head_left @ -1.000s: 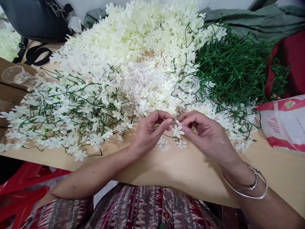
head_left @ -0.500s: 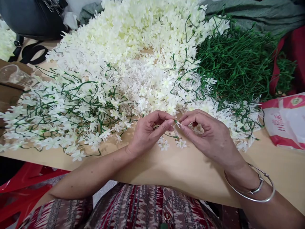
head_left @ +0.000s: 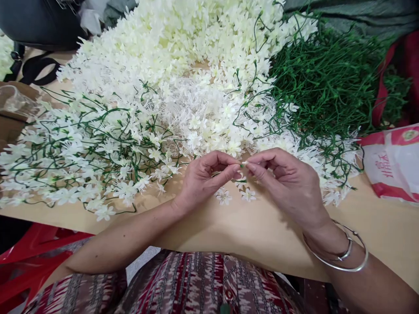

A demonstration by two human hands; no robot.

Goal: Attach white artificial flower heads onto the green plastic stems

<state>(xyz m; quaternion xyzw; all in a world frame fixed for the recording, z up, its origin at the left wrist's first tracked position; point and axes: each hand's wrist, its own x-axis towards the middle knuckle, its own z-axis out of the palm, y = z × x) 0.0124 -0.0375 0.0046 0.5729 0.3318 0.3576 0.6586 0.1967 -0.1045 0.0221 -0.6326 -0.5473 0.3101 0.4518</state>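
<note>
My left hand (head_left: 209, 179) pinches a green artificial stem (head_left: 242, 165), only its tip showing past the fingers. Meeting it from the other side, my right hand (head_left: 283, 185) has thumb and forefinger closed on a small white flower piece (head_left: 245, 162), mostly hidden by the fingertips. The two pinches nearly touch. Just below them, white fabric blossoms (head_left: 224, 196) dangle over the table. Behind my hands spreads a heap of loose white petals and stamens (head_left: 203, 100). Flowers joined to green stems (head_left: 98, 148) lie in a pile to the left.
Bare green stems (head_left: 324, 87) form a big tangle at the right, beside a red and white packet (head_left: 391, 163). A black bag (head_left: 42, 24) stands back left, near a clear plastic cup (head_left: 18, 100). The wooden table's front edge runs close to my body; a red stool (head_left: 36, 261) is below.
My right fingertips have closed over the white piece and come up against the green tip; less of the white strands shows. My left hand keeps its pinch. The view has shifted slightly.
</note>
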